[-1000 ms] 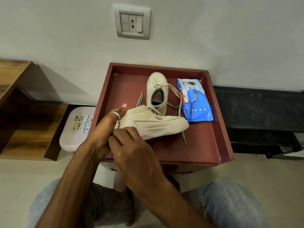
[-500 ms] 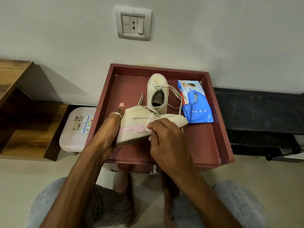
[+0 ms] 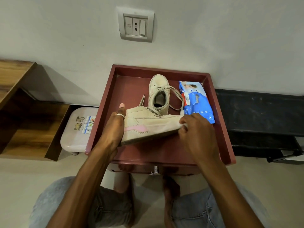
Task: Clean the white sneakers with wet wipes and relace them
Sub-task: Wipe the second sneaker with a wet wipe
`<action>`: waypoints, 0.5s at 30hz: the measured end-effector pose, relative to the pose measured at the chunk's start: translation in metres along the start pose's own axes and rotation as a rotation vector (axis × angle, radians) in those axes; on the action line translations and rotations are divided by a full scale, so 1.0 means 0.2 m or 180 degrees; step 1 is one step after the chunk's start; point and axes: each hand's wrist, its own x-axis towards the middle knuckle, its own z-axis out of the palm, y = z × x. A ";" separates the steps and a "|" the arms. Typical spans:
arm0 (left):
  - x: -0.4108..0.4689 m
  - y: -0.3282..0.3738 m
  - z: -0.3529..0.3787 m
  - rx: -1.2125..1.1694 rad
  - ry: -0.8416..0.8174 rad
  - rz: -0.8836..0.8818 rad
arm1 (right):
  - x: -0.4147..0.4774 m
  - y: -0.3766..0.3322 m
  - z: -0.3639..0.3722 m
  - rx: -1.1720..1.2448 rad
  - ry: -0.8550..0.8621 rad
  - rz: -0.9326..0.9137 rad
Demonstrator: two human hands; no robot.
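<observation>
While the left hand (image 3: 113, 129) grips the heel of a tilted sneaker (image 3: 154, 127) over the desk (image 3: 164, 150), the right hand (image 3: 197, 135) pinches a wipe (image 3: 184, 126) against its toe; just beyond the right fingers (image 3: 189, 118) lies the pack (image 3: 195, 99); beyond and between both hands stands the second sneaker (image 3: 158, 89).

A dark red tray-topped table (image 3: 161, 70) with a metal knob (image 3: 155, 170) on its near face stands against a pale wall below a switch-and-socket plate (image 3: 135, 24), with a stickered pale plastic stool (image 3: 74, 137) just left, a wooden shelf unit (image 3: 24, 125) farther left and a low black bench (image 3: 258, 117) right.
</observation>
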 end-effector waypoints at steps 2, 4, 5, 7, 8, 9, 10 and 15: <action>0.00 0.00 0.01 -0.0010 0.0011 0.0033 | 0.02 0.05 -0.01 0.0143 0.0001 0.0297; 0.00 0.00 0.01 -0.0019 0.0060 0.0062 | 0.00 0.00 0.00 0.0400 0.0038 0.0227; 0.00 0.00 0.02 -0.0012 0.0093 0.0068 | -0.02 -0.06 0.02 0.0536 0.0049 0.0028; 0.01 -0.01 0.01 0.0005 0.0155 0.0041 | -0.08 -0.21 0.06 0.0794 -0.0046 -0.0435; 0.01 -0.01 0.01 0.0012 0.0171 0.0015 | -0.11 -0.26 0.08 0.0836 -0.0132 -0.0610; 0.01 -0.01 0.01 0.0032 0.0170 -0.0015 | -0.12 -0.28 0.08 0.0837 -0.0193 -0.0699; 0.00 0.00 0.00 0.0051 0.0161 -0.0040 | -0.11 -0.26 0.08 0.0812 -0.0190 -0.0685; -0.01 0.01 0.00 0.0174 0.0161 -0.0005 | 0.01 -0.01 0.03 0.0469 0.0089 0.0029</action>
